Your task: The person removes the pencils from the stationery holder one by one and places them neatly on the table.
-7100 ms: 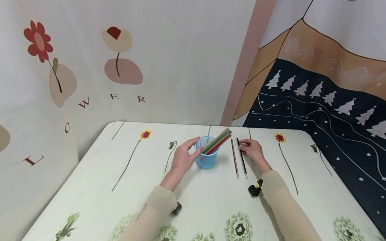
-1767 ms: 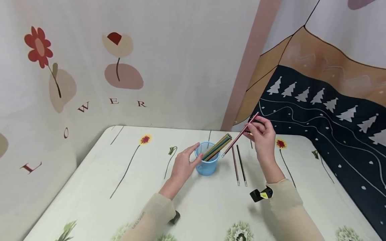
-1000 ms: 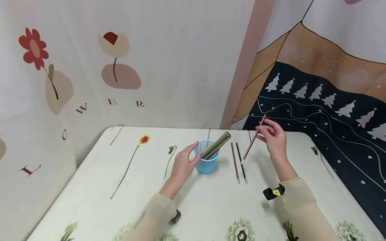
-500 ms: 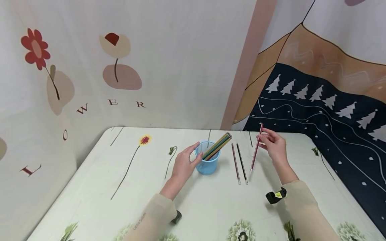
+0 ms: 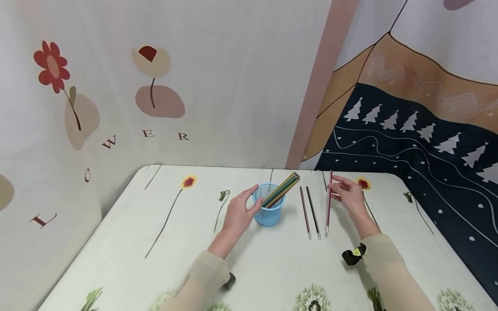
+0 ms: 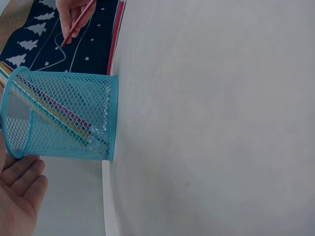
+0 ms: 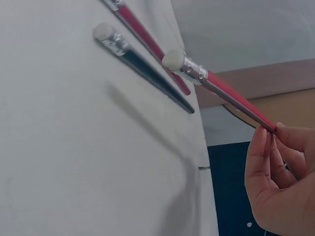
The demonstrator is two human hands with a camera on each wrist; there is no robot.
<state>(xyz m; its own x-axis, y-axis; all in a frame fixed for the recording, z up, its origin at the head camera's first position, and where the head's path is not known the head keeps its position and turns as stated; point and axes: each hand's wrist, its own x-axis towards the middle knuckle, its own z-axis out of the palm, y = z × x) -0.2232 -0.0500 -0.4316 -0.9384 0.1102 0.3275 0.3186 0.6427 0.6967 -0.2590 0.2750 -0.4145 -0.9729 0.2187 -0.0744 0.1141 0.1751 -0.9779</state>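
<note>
The cup [image 5: 267, 217] is showing light-blue mesh; the bundled pencils [image 5: 281, 189] are showing green, yellow and red. The raised pencil [image 7: 231, 98] is displaying red and dark stripes, a silver band [image 7: 193, 72] and a white eraser [image 7: 173, 60]. The loose pencils [image 7: 152, 76] are showing dark red and black. The white counter [image 5: 272, 263] is bearing green and yellow-red flowers [image 5: 189, 182]; the navy cloth [image 5: 422, 183] is bearing white trees [image 5: 409, 123].

White table [image 5: 272, 259], printed flowers [image 5: 189, 181] across it, blue cup [image 5: 268, 218] standing upright, red pencil [image 5: 305, 212] and black pencil [image 5: 313, 212] lying side by side, slightly apart, right of cup
</note>
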